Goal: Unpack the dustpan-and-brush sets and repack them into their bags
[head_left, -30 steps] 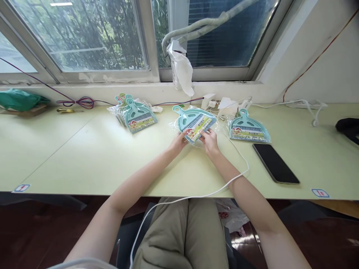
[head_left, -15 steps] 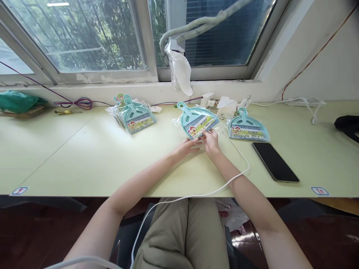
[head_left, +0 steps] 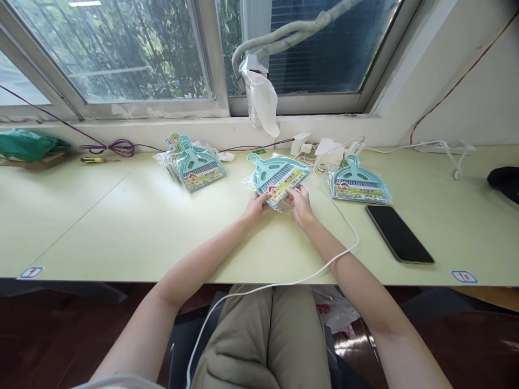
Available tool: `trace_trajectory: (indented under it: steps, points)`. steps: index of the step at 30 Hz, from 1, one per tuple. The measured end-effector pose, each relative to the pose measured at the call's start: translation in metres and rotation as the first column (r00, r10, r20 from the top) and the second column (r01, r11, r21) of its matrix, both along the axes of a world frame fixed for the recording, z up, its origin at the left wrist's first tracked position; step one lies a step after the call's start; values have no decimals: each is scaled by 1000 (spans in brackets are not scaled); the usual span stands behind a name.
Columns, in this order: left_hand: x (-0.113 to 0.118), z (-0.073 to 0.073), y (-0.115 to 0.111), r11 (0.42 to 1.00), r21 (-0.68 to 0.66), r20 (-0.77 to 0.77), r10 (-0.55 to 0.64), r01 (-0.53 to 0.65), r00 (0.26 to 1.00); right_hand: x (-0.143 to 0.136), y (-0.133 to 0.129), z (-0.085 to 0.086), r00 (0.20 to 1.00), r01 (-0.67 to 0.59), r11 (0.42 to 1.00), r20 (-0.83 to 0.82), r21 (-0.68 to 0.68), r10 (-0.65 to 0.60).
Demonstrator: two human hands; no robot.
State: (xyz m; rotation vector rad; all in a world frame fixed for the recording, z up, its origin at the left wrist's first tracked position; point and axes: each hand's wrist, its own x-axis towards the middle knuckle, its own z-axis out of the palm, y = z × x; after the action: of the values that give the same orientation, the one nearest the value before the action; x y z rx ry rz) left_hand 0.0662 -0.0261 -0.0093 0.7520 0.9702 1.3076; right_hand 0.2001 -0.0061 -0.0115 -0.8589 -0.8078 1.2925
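Note:
A teal dustpan and brush set (head_left: 279, 175) in clear plastic, with a printed label, is tilted between my hands above the table's middle. My left hand (head_left: 256, 206) grips its lower left edge, thumb on top. At the lower right edge my right hand (head_left: 299, 204) pinches the set, fingers over the label. A pile of similar wrapped sets (head_left: 197, 165) lies to the left. More wrapped teal sets (head_left: 359, 183) lie to the right, behind the phone.
A black phone (head_left: 399, 234) lies on the pale table (head_left: 133, 232) at the right. A white cable (head_left: 300, 281) crosses my right forearm. Chargers (head_left: 300, 144) stand by the wall. A screwdriver (head_left: 94, 160), bundled wires (head_left: 121, 147) and a green bag (head_left: 30, 145) are at the left.
The held set has moved slightly left and tilted more. My left hand has shifted left and now grips the set's left edge, apart from my right hand.

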Motion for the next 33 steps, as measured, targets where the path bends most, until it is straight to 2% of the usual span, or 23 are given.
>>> trace_trajectory:
  steps: [8, 13, 26, 33]
  points:
    - [-3, 2, 3, 999, 12, 10, 34, -34, 999, 2, 3, 0, 991, -128, 991, 39, 27, 127]
    - [-3, -1, 2, 997, 71, -11, -6, 7, 1000, 3, 4, -3, 992, -108, 994, 61, 6, 108]
    - [-2, 0, -1, 997, 75, -59, -20, 24, 998, 3, 3, -5, 995, -73, 997, 64, -3, 73]
    - [-1, 1, -2, 996, 88, -24, 14, -12, 1000, 3, 2, -2, 989, -134, 991, 70, 0, 133]
